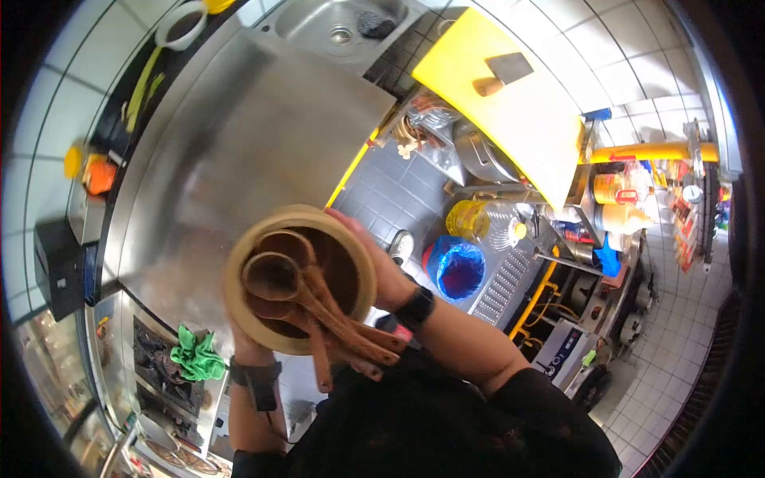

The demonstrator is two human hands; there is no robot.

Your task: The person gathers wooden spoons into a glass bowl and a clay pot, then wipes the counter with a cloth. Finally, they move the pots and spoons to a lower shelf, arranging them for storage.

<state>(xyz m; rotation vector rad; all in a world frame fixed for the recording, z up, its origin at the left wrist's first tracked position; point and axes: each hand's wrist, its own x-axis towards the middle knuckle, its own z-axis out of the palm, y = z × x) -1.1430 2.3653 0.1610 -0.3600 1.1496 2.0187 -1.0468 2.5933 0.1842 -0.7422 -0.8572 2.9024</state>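
Between my hands I carry a round tan-brown pot (362, 255), tilted so its mouth faces me, above the near edge of the steel worktop. Several brown ladles (272, 276) lie inside it, bowls towards the far left rim. Their long handles lean out over the near right rim. Wrapped round the pot's right side is my right hand (384, 271), with a dark band on the wrist. My left hand (249, 342) grips the lower left side, its fingers mostly hidden by the pot. A dark device is strapped to the left wrist.
The steel worktop (239, 135) spreads ahead, with a sink (295, 24) beyond. A cleaver (508, 70) lies on a yellow board (454, 56) to the right. A blue-lined bin (458, 267) stands on the floor. A green cloth (197, 353) rests by the stove at left.
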